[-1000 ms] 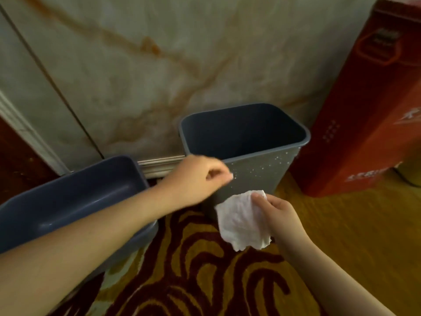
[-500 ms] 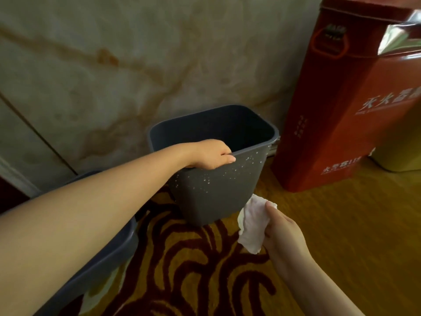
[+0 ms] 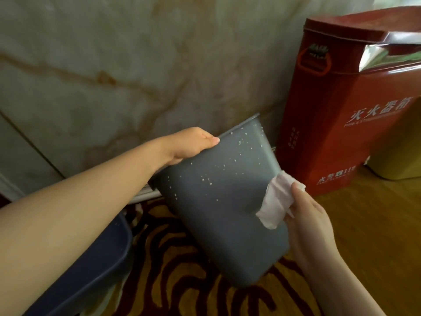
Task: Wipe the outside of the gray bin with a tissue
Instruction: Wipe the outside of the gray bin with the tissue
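Observation:
The gray bin (image 3: 218,201) is tipped back toward the wall, its opening turned away, its outer side facing me and dotted with white specks. My left hand (image 3: 191,144) grips its upper rim at the left. My right hand (image 3: 307,215) holds a white tissue (image 3: 276,199) pressed flat against the bin's right side, near the edge.
A tall red fire extinguisher box (image 3: 346,124) stands right of the bin against the marble wall (image 3: 114,65). A yellow container (image 3: 396,151) sits at far right. A second dark blue bin (image 3: 95,270) lies low left on the patterned carpet (image 3: 182,293).
My left hand has tilted the bin back so its outer side faces me. My right hand has risen and brought the tissue onto the bin's right side.

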`<state>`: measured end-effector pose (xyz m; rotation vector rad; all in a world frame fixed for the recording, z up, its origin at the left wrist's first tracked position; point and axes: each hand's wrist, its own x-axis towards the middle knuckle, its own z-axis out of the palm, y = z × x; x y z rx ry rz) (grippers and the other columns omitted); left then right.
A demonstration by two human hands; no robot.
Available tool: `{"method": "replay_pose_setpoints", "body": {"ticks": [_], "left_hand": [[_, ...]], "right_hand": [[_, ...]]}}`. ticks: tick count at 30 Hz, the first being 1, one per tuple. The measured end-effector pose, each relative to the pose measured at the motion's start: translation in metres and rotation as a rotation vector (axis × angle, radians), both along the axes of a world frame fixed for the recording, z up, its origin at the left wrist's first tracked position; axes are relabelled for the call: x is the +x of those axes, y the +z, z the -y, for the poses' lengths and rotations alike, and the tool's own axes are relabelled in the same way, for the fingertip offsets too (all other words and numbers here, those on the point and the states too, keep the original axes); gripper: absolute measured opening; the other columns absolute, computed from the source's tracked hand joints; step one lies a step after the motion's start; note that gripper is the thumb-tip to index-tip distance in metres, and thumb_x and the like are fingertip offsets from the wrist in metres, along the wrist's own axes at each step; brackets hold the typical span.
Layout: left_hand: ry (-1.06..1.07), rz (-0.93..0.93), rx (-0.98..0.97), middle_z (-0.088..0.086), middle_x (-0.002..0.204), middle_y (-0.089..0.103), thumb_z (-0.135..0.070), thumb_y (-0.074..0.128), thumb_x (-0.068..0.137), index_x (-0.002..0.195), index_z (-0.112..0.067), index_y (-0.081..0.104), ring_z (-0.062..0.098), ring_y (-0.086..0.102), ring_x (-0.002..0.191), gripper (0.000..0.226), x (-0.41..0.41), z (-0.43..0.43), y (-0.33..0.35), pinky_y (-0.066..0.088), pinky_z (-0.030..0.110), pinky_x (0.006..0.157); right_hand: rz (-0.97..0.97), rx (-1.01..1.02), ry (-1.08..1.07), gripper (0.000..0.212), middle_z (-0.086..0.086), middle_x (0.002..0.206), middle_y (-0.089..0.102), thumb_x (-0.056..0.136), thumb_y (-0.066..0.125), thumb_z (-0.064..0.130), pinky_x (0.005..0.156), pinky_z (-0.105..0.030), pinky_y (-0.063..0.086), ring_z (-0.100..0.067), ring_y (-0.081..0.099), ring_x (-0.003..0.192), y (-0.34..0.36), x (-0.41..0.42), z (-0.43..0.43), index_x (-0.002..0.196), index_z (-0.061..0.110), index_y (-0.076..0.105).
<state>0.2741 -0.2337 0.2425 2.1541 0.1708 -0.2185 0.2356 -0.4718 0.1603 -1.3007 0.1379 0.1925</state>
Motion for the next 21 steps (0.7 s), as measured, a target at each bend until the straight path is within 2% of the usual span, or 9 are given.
{"method": "replay_pose_setpoints", "body": {"ticks": [4, 6, 8, 10, 12, 13, 15, 18, 21], "left_hand": [[0.052, -0.055, -0.256, 0.002, 0.071, 0.075, -0.020, 0.046, 0.095, 0.083, -0.011, 0.072, 0.012, 0.071, 0.063, 0.030, -0.012, 0.001, -0.010, 0.058, 0.025, 0.064], [0.077, -0.074, -0.359, 0.003, 0.070, 0.076, -0.020, 0.047, 0.095, 0.079, -0.011, 0.074, 0.014, 0.072, 0.063, 0.033, -0.022, 0.000, -0.018, 0.058, 0.024, 0.059], [0.117, -0.090, -0.411, 0.004, 0.073, 0.077, -0.021, 0.047, 0.095, 0.078, -0.012, 0.075, 0.015, 0.072, 0.066, 0.034, -0.032, -0.001, -0.027, 0.058, 0.025, 0.059], [0.148, -0.105, -0.452, 0.004, 0.074, 0.077, -0.022, 0.047, 0.095, 0.081, -0.012, 0.075, 0.016, 0.072, 0.066, 0.033, -0.040, -0.003, -0.036, 0.058, 0.026, 0.060], [0.169, -0.099, -0.470, 0.004, 0.073, 0.076, -0.020, 0.046, 0.096, 0.085, -0.010, 0.073, 0.016, 0.071, 0.065, 0.031, -0.048, -0.004, -0.044, 0.059, 0.028, 0.065], [0.184, -0.089, -0.475, 0.004, 0.072, 0.075, -0.019, 0.045, 0.096, 0.089, -0.008, 0.071, 0.015, 0.070, 0.063, 0.030, -0.050, -0.006, -0.047, 0.057, 0.029, 0.067], [0.216, -0.069, -0.515, 0.003, 0.071, 0.074, -0.016, 0.043, 0.097, 0.095, -0.004, 0.068, 0.013, 0.069, 0.061, 0.027, -0.057, -0.009, -0.052, 0.056, 0.026, 0.066], [0.241, -0.056, -0.582, -0.001, 0.066, 0.074, -0.015, 0.041, 0.097, 0.094, -0.005, 0.067, 0.010, 0.069, 0.058, 0.027, -0.066, -0.016, -0.056, 0.057, 0.020, 0.060], [0.245, -0.050, -0.574, -0.001, 0.069, 0.075, -0.016, 0.041, 0.097, 0.095, -0.008, 0.067, 0.009, 0.070, 0.061, 0.028, -0.070, -0.019, -0.059, 0.057, 0.020, 0.061]], "right_hand": [[0.168, -0.042, -0.101, 0.022, 0.027, 0.082, 0.071, 0.095, 0.047, 0.035, 0.073, -0.013, 0.048, 0.007, 0.065, 0.086, 0.024, 0.016, 0.003, 0.089, 0.032, 0.067], [0.279, -0.082, -0.109, 0.022, 0.030, 0.088, 0.069, 0.095, 0.047, 0.036, 0.074, -0.009, 0.047, 0.011, 0.063, 0.090, 0.037, 0.029, -0.005, 0.098, 0.033, 0.068], [0.406, -0.213, -0.082, 0.025, 0.019, 0.100, 0.068, 0.095, 0.047, 0.034, 0.083, -0.018, 0.044, 0.002, 0.061, 0.096, 0.041, 0.042, -0.023, 0.107, 0.029, 0.068], [0.560, -0.435, -0.016, 0.027, 0.000, 0.100, 0.068, 0.097, 0.046, 0.026, 0.081, -0.023, 0.040, -0.007, 0.058, 0.091, 0.034, 0.053, -0.047, 0.108, 0.015, 0.068], [0.673, -0.643, 0.151, 0.032, -0.014, 0.127, 0.059, 0.099, 0.041, 0.020, 0.095, -0.019, 0.031, -0.010, 0.048, 0.115, 0.017, 0.058, -0.070, 0.121, 0.006, 0.059], [0.698, -0.722, 0.243, 0.036, -0.013, 0.142, 0.045, 0.100, 0.037, 0.021, 0.106, -0.020, 0.021, -0.013, 0.036, 0.131, 0.007, 0.058, -0.079, 0.130, 0.008, 0.051], [0.727, -0.795, 0.343, 0.040, -0.007, 0.154, 0.025, 0.102, 0.029, 0.025, 0.114, -0.028, 0.008, -0.018, 0.016, 0.143, -0.009, 0.057, -0.090, 0.140, 0.017, 0.039], [0.832, -0.848, 0.271, 0.039, -0.002, 0.147, 0.040, 0.100, 0.029, 0.028, 0.109, -0.036, 0.024, -0.024, 0.034, 0.131, -0.015, 0.059, -0.094, 0.134, 0.023, 0.048], [0.973, -0.990, 0.185, 0.037, -0.004, 0.134, 0.054, 0.091, 0.047, 0.020, 0.095, -0.043, 0.036, -0.032, 0.047, 0.111, -0.013, 0.068, -0.095, 0.127, 0.015, 0.054]]}}
